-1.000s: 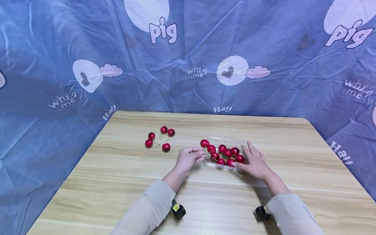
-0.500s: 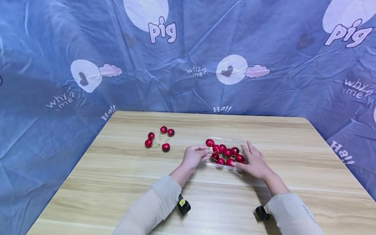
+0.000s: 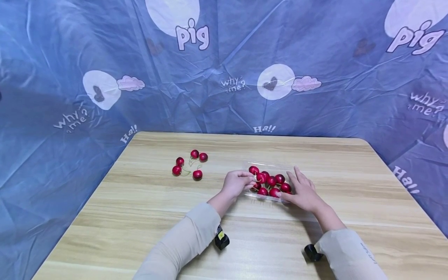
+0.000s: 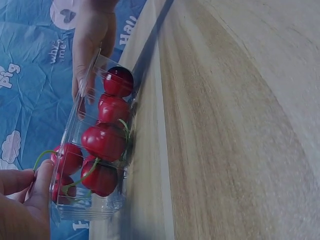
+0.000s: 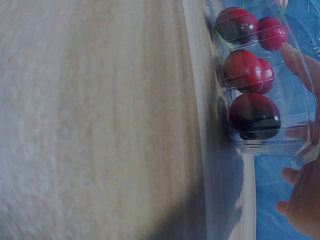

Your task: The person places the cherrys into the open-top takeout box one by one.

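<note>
My left hand [image 3: 235,184] pinches a cherry stem [image 4: 42,154] at the left end of the clear box [image 3: 271,168], which sits mid-table [image 3: 140,202], full of cherries [image 3: 271,181]. My right hand [image 3: 303,192] lies open, fingers straight against the box's right side. Five loose cherries [image 3: 189,164] lie well apart to the left.

Clear plastic tray [image 3: 271,168], shallow and rectangular, sits flat on the bench, right of centre. It holds a heap of glossy red cherries [image 3: 271,182] with thin green stems, packed close and touching. One cherry [image 3: 254,170] at the tray's far left corner rides higher than the others. Five loose cherries [image 3: 189,165] lie in a small cluster on the bench, well apart to the tray's left.
</note>
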`<state>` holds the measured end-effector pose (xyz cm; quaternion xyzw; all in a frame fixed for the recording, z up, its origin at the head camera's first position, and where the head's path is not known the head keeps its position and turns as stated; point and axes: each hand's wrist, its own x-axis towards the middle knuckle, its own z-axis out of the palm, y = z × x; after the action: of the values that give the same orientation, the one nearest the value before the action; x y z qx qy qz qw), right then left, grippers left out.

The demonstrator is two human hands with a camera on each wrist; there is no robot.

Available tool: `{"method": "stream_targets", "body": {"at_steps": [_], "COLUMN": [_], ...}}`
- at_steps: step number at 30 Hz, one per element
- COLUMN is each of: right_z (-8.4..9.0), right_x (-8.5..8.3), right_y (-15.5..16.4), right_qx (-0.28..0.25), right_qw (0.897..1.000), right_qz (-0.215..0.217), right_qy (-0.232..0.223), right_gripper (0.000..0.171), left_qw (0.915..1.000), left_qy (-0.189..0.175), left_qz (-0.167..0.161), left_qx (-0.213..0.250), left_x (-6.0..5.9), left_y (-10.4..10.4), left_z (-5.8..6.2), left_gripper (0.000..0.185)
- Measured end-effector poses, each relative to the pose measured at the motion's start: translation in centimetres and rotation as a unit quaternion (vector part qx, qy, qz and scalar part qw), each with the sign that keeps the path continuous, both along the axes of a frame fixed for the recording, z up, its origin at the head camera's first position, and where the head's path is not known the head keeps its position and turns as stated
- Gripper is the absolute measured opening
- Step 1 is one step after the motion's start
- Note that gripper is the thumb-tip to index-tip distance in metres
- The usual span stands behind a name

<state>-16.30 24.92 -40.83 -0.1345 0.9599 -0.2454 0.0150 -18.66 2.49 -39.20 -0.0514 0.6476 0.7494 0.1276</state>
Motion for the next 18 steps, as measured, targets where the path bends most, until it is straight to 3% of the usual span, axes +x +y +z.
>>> {"method": "stream_targets", "body": {"at_steps": [18], "right_z": [-0.19], "right_x": [0.05], "right_y": [-0.07], "right_qx": [-0.023], "right_qw": [1.0], "right_qz": [-0.001], "right_qy": [0.004], "right_gripper": [0.083], "left_qw": [0.9991], "left_qy": [-0.014], "left_qz": [-0.008], "left_qx": [-0.04], "left_x": [-0.51], "left_y": [0.18], "left_z": [0.03], "left_gripper": [0.011]}}
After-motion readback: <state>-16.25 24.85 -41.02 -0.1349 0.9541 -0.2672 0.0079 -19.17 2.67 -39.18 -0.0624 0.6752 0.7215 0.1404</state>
